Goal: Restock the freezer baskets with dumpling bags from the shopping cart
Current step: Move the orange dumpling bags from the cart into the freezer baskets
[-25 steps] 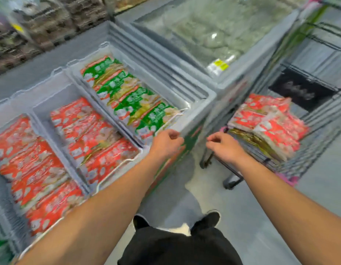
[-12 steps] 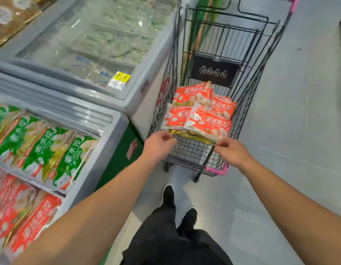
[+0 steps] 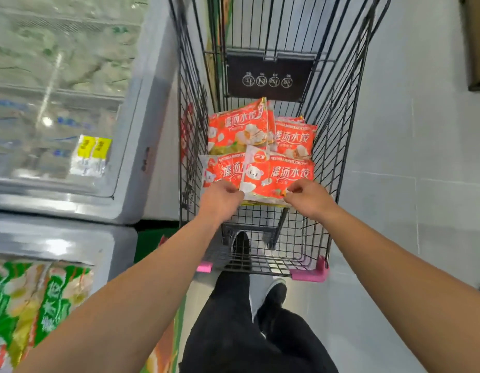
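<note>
Several red dumpling bags (image 3: 241, 130) lie piled in the black wire shopping cart (image 3: 333, 130) straight ahead. The nearest red bag (image 3: 279, 175) rests on top of the pile at its front. Both my hands are inside the cart at this bag's near edge. My left hand (image 3: 220, 200) pinches its lower left corner, and my right hand (image 3: 307, 199) has its fingers curled onto the lower right edge. At the lower left, the open freezer basket (image 3: 104, 254) shows green dumpling bags (image 3: 31, 305).
A second chest freezer with a shut glass lid (image 3: 58, 90) and yellow price tags (image 3: 95, 148) stands left of the cart. The cart has pink corner bumpers (image 3: 310, 274). My legs and shoes (image 3: 271, 297) stand on grey floor tiles behind the cart. Open floor lies to the right.
My view swung from the open freezer baskets to the cart. Both hands went from the freezer's edge, past the cart's near rim, onto the front red bag.
</note>
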